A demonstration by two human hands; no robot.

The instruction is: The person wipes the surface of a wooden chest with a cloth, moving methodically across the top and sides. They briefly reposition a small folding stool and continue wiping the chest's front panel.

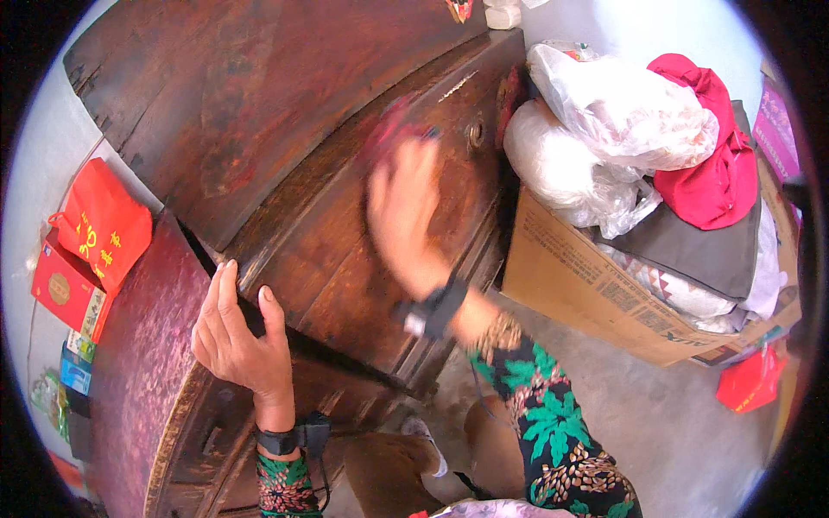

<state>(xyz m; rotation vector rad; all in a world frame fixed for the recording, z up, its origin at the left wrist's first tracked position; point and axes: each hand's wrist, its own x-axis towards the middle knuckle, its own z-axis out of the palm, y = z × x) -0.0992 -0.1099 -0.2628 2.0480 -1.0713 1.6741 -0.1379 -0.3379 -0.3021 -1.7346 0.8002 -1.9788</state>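
Observation:
My right hand [408,207] presses a dark red cloth [388,133] against the front of an old dark-brown wooden cabinet [343,278]. Hand and cloth are both blurred, and the palm side is hidden. A round metal fitting [476,135] sits on the cabinet front to the right of that hand. At the cabinet's near left corner, my left hand [239,330] rests its fingertips on the edge, thumb apart, holding nothing. Below it stands a second piece of wooden furniture with a worn reddish top [139,362]. Both wrists wear black straps.
On the right, a cardboard box [583,285] holds white plastic bags [628,110], red fabric [709,175] and a dark grey flat item [699,246]. A red bag [107,220] and a red box [68,285] stand at the left. Another red bag [751,382] lies by the cardboard box.

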